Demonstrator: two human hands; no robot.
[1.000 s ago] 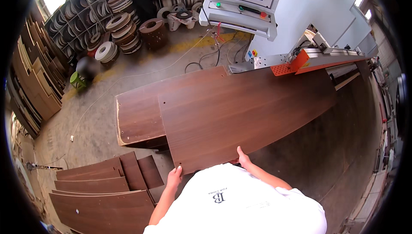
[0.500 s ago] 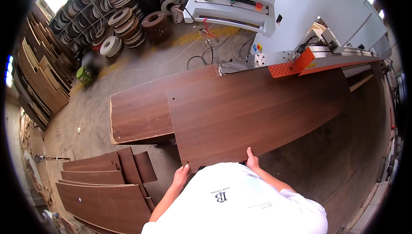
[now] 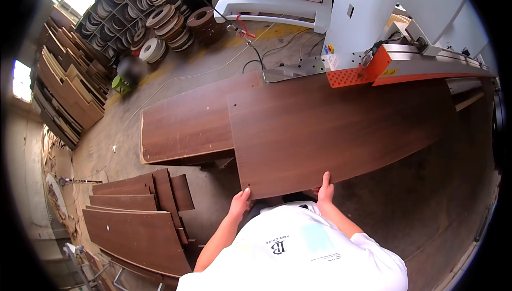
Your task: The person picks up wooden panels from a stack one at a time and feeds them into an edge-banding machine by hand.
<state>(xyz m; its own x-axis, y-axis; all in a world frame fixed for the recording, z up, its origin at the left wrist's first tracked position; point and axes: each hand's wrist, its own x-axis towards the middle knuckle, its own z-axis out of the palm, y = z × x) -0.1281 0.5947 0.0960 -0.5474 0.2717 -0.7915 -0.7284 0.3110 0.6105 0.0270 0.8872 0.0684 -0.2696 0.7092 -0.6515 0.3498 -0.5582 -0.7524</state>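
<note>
Orange guard [image 3: 352, 77] at far edge of brn panel [image 3: 325, 136], stacked boards [image 3: 133, 232] L

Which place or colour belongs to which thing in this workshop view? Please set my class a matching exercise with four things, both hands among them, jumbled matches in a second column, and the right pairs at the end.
Column 1
1. Left hand
2. Perforated plate
3. Right hand
4. Small stool

Column 2
A. Green
B. Along the near edge of the large brown panel, away from its corners
C. At the near left corner of that panel
D. Orange

Right pairs: 1-C, 2-D, 3-B, 4-A
</note>
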